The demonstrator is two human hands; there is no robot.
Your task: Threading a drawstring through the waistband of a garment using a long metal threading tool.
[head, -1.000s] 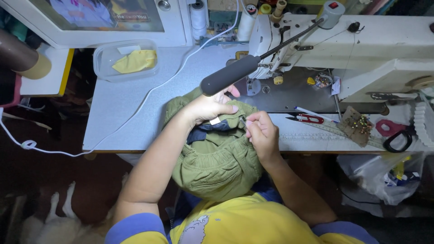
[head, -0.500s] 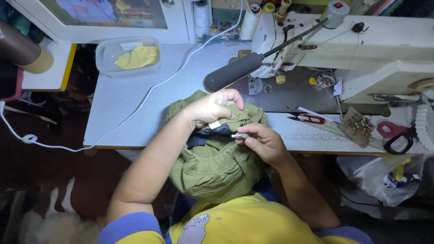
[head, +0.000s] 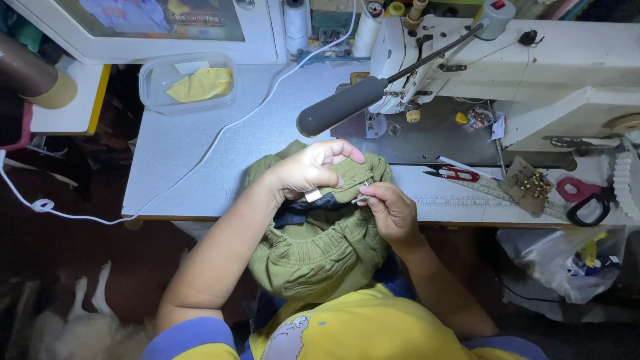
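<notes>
Olive-green garment (head: 320, 257), bunched with an elastic waistband, half on the person's lap, top edge up on the front edge of the grey worktop (head: 180, 157). Left hand (head: 313, 170) closed on the top fold, thumb and fingers pinching the cloth near a small pale tag, likely to keep that edge taut and steady. Right hand (head: 390, 210) closed in a fingertip pinch on a thin metal pin or needle (head: 362, 195), tip at the fabric right beside the left thumb; which of the two, can't tell.

Sewing machine (head: 533, 60) behind, well apart from the garment, its padded grey lever (head: 343, 107) sticking out over the worktop. Red thread snips (head: 453, 175) and ruler right of the hands, within reach.

Clear plastic tub (head: 187, 83) at the back left: yellow cloth piece (head: 200, 83) inside, plus a white scrap. Plastic bag (head: 567, 257) hanging below the right edge, contents unclear.
</notes>
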